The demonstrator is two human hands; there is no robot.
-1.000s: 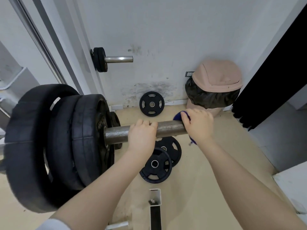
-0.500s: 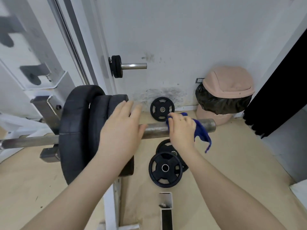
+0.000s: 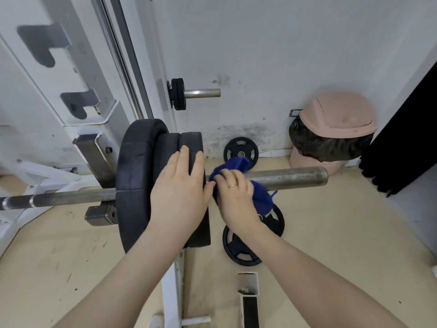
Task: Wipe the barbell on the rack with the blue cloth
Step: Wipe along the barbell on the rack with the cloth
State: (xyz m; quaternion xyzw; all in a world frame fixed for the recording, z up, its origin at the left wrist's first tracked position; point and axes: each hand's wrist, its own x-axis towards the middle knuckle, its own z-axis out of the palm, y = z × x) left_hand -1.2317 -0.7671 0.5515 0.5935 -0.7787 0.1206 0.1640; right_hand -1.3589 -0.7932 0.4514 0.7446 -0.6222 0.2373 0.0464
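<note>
Barbell (image 3: 288, 177) sits across mid-frame on the white rack (image 3: 94, 147), sleeve end pointing right. Right hand (image 3: 236, 197), fingers curled, grips the blue cloth (image 3: 238, 165) against the sleeve just right of the black plates (image 3: 137, 176). Left hand (image 3: 179, 195) lies flat, fingers straight, on the outer plate. Loose plates on floor (image 3: 331, 233) below; pink bin (image 3: 331, 129) at right.

1. One barbell (image 3: 288, 177) lies across the rack.
2. Three black plates (image 3: 137, 176) sit loaded on its sleeve.
3. Three loose plates are on the floor: one (image 3: 241, 150) leaning at the wall, two (image 3: 238, 247) overlapping under the bar.
4. One blue cloth (image 3: 260, 197).
5. Two hands: left hand (image 3: 179, 192), right hand (image 3: 234, 197).
6. One pink bin (image 3: 335, 119).
7. One plate peg (image 3: 201, 93) on the rack post.
</note>
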